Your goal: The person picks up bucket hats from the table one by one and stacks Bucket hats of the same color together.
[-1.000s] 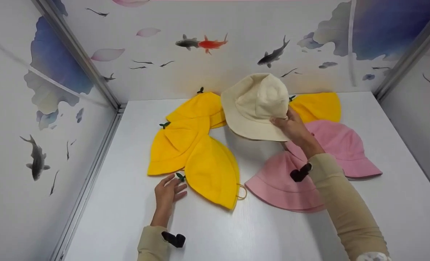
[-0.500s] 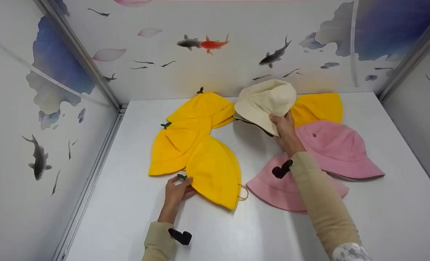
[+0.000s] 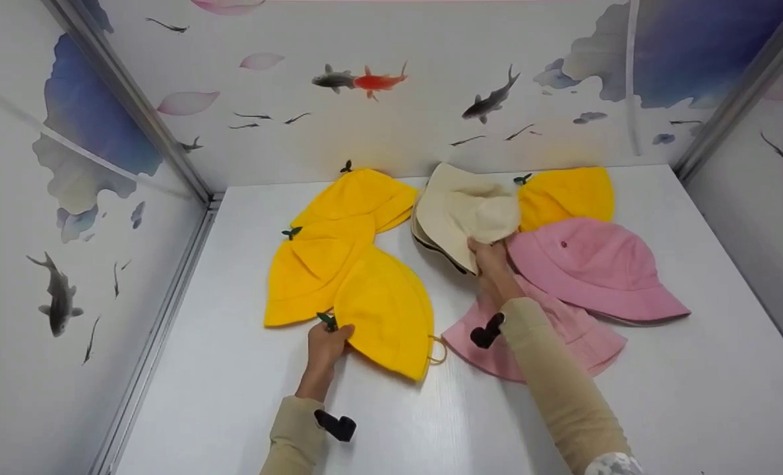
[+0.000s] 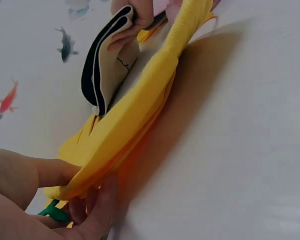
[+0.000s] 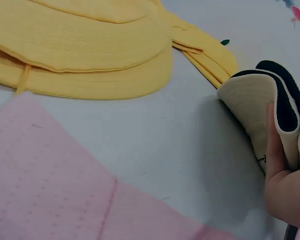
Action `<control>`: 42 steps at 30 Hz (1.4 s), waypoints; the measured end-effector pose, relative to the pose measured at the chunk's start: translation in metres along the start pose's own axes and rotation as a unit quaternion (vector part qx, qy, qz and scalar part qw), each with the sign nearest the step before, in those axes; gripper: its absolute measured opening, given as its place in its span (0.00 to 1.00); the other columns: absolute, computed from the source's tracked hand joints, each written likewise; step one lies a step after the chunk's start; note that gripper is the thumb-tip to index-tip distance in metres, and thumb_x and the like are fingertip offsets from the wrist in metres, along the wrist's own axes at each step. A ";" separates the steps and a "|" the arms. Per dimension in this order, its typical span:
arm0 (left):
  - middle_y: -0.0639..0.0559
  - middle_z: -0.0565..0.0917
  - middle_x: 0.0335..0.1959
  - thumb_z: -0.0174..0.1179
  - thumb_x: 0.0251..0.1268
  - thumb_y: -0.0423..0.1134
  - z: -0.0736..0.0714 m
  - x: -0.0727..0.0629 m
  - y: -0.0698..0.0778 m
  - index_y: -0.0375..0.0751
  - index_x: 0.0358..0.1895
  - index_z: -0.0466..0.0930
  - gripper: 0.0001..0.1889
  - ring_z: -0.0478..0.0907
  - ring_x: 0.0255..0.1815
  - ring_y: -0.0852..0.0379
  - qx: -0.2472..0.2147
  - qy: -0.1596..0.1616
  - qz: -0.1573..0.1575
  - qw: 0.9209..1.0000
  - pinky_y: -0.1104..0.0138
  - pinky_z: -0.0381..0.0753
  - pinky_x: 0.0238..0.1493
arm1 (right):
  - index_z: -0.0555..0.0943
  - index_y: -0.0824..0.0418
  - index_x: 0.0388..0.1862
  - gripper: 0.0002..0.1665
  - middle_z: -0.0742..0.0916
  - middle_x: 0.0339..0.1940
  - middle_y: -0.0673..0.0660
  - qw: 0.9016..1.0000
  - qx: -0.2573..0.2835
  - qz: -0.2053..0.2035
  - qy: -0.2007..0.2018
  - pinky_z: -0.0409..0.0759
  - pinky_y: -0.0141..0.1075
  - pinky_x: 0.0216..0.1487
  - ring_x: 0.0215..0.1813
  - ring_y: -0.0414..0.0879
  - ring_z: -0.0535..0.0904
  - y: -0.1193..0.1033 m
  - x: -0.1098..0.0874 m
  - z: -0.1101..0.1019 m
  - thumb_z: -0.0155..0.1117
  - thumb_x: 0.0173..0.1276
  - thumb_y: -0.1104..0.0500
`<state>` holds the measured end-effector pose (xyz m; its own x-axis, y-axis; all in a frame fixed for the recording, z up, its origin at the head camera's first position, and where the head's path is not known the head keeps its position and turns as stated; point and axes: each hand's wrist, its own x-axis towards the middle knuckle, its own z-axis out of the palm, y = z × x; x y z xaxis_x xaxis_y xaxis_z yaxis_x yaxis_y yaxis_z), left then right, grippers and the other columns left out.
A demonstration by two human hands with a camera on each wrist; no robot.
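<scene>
On the white table my right hand (image 3: 487, 254) grips the brim of a cream bucket hat (image 3: 460, 211), which is folded and lies low at the back between the yellow and pink hats. The right wrist view shows the cream hat (image 5: 255, 107) with its black lining, my thumb along its edge. My left hand (image 3: 328, 336) pinches the near yellow folded hat (image 3: 384, 310) at its tip beside a small green stem (image 3: 327, 321). In the left wrist view the yellow hat (image 4: 135, 115) is lifted at the edge between my fingers (image 4: 97, 205).
Two more yellow hats (image 3: 325, 257) lie at the left, another yellow hat (image 3: 566, 194) at the back right. Two pink bucket hats (image 3: 592, 267) lie to the right, one under my right forearm. Walls with painted fish close in the table (image 3: 661, 396) on three sides.
My right hand has brought the cream hat down and toward me, folding it onto the table. My left hand has moved from flat on the table to pinching the near yellow hat's tip.
</scene>
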<state>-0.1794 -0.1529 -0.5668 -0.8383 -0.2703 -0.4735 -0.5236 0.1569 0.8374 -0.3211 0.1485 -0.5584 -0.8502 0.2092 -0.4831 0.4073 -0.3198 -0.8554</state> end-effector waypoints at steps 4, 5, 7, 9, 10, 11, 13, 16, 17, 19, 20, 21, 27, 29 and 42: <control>0.34 0.67 0.74 0.48 0.77 0.38 0.001 0.000 -0.002 0.32 0.77 0.55 0.30 0.69 0.69 0.43 -0.016 0.011 0.038 0.999 0.50 0.68 0.75 | 0.55 0.64 0.76 0.36 0.72 0.59 0.54 0.997 -0.043 0.056 -0.010 0.76 0.32 0.58 0.57 0.45 0.71 0.010 -0.001 0.007 0.54 0.77 0.53; 0.35 0.64 0.76 0.45 0.78 0.38 0.001 0.000 -0.003 0.33 0.79 0.51 0.31 0.67 0.72 0.42 -0.025 0.008 0.043 0.999 0.49 0.65 0.76 | 0.55 0.65 0.76 0.36 0.72 0.57 0.54 0.996 -0.051 0.066 -0.014 0.76 0.31 0.55 0.56 0.44 0.71 0.012 -0.001 0.007 0.53 0.78 0.53; 0.35 0.68 0.72 0.43 0.80 0.40 0.000 0.001 -0.004 0.35 0.80 0.46 0.32 0.73 0.67 0.44 -0.044 0.003 0.045 0.998 0.53 0.72 0.72 | 0.54 0.64 0.76 0.35 0.72 0.56 0.53 0.994 -0.072 0.079 -0.027 0.76 0.30 0.52 0.54 0.44 0.71 0.013 -0.003 0.006 0.51 0.79 0.52; 0.36 0.70 0.70 0.45 0.80 0.40 -0.002 0.002 -0.004 0.36 0.81 0.43 0.34 0.78 0.58 0.47 -0.056 -0.002 0.038 0.998 0.58 0.80 0.62 | 0.56 0.64 0.76 0.34 0.73 0.56 0.54 0.992 -0.096 0.078 -0.036 0.77 0.31 0.52 0.53 0.44 0.72 0.014 -0.004 0.004 0.50 0.79 0.51; 0.36 0.70 0.70 0.48 0.79 0.40 -0.002 0.003 -0.004 0.37 0.81 0.42 0.35 0.79 0.57 0.49 -0.059 -0.003 0.031 0.998 0.60 0.82 0.61 | 0.56 0.64 0.76 0.34 0.73 0.58 0.55 0.991 -0.107 0.073 -0.043 0.77 0.31 0.53 0.54 0.44 0.73 0.014 -0.004 0.002 0.50 0.79 0.51; 0.36 0.71 0.69 0.51 0.78 0.39 -0.002 0.004 -0.004 0.38 0.80 0.42 0.36 0.80 0.54 0.50 -0.060 -0.005 0.023 0.998 0.63 0.83 0.57 | 0.57 0.65 0.76 0.34 0.74 0.60 0.56 0.990 -0.116 0.067 -0.051 0.77 0.32 0.55 0.55 0.44 0.73 0.014 -0.005 0.001 0.49 0.79 0.51; 0.36 0.72 0.68 0.56 0.74 0.37 -0.003 0.005 -0.005 0.38 0.80 0.43 0.40 0.80 0.48 0.52 -0.059 -0.004 0.011 0.998 0.65 0.85 0.51 | 0.58 0.66 0.76 0.33 0.74 0.61 0.58 0.987 -0.134 0.058 -0.062 0.77 0.34 0.58 0.56 0.45 0.74 0.014 -0.007 -0.002 0.50 0.79 0.51; 0.33 0.64 0.75 0.59 0.70 0.33 -0.003 0.007 -0.004 0.37 0.80 0.42 0.43 0.77 0.62 0.46 -0.066 -0.005 -0.002 0.998 0.57 0.80 0.65 | 0.58 0.68 0.75 0.36 0.74 0.63 0.60 0.983 -0.158 0.055 -0.078 0.77 0.34 0.60 0.57 0.46 0.74 0.012 -0.011 -0.008 0.53 0.78 0.52; 0.33 0.64 0.75 0.59 0.70 0.32 -0.003 0.007 -0.004 0.36 0.80 0.42 0.43 0.76 0.63 0.44 -0.070 -0.005 -0.002 0.998 0.55 0.79 0.65 | 0.59 0.69 0.74 0.36 0.74 0.62 0.60 0.980 -0.173 0.057 -0.081 0.77 0.35 0.60 0.56 0.46 0.74 0.012 -0.013 -0.010 0.55 0.77 0.51; 0.32 0.63 0.76 0.57 0.71 0.31 -0.003 0.008 -0.004 0.36 0.80 0.42 0.41 0.75 0.67 0.42 -0.080 -0.003 -0.001 0.997 0.54 0.77 0.68 | 0.61 0.71 0.72 0.36 0.75 0.60 0.61 0.971 -0.215 0.055 -0.091 0.78 0.35 0.58 0.54 0.47 0.74 0.010 -0.017 -0.013 0.57 0.76 0.51; 0.32 0.63 0.76 0.56 0.72 0.31 -0.004 0.009 -0.004 0.36 0.80 0.43 0.40 0.74 0.68 0.42 -0.085 -0.001 0.001 0.996 0.54 0.75 0.69 | 0.61 0.71 0.72 0.37 0.75 0.61 0.62 0.965 -0.238 0.048 -0.096 0.78 0.35 0.58 0.54 0.47 0.75 0.009 -0.019 -0.014 0.58 0.75 0.51; 0.33 0.62 0.77 0.55 0.72 0.30 -0.004 0.009 -0.005 0.36 0.80 0.43 0.40 0.72 0.70 0.42 -0.091 0.000 0.002 0.996 0.53 0.73 0.71 | 0.61 0.72 0.72 0.37 0.76 0.61 0.63 0.960 -0.259 0.041 -0.099 0.78 0.36 0.57 0.54 0.48 0.75 0.008 -0.020 -0.014 0.59 0.74 0.50; 0.38 0.60 0.79 0.51 0.76 0.30 -0.007 0.012 -0.004 0.40 0.81 0.45 0.36 0.67 0.75 0.42 -0.124 -0.005 0.015 0.992 0.53 0.68 0.75 | 0.63 0.75 0.70 0.39 0.79 0.59 0.66 0.926 -0.362 -0.021 -0.104 0.79 0.34 0.52 0.51 0.48 0.78 0.003 -0.024 -0.013 0.58 0.74 0.48; 0.39 0.59 0.79 0.50 0.76 0.30 -0.007 0.013 -0.004 0.40 0.81 0.46 0.35 0.66 0.75 0.42 -0.135 -0.009 0.020 0.991 0.53 0.67 0.75 | 0.70 0.75 0.63 0.33 0.84 0.48 0.65 0.916 -0.386 -0.019 -0.104 0.83 0.34 0.44 0.42 0.47 0.82 0.000 -0.026 -0.015 0.58 0.74 0.48; 0.39 0.64 0.77 0.50 0.75 0.26 -0.007 0.011 -0.002 0.39 0.78 0.56 0.31 0.67 0.75 0.43 -0.208 -0.042 0.041 0.976 0.54 0.68 0.75 | 0.81 0.68 0.31 0.16 0.85 0.20 0.57 0.862 -0.489 -0.078 -0.107 0.80 0.35 0.21 0.20 0.46 0.81 -0.008 -0.039 -0.025 0.53 0.68 0.56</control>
<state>-0.1868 -0.1624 -0.5715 -0.8937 -0.1921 -0.4055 -0.3608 -0.2295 0.9040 -0.2836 0.1659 -0.5371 -0.9196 -0.0290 -0.3918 0.2803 0.6502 -0.7062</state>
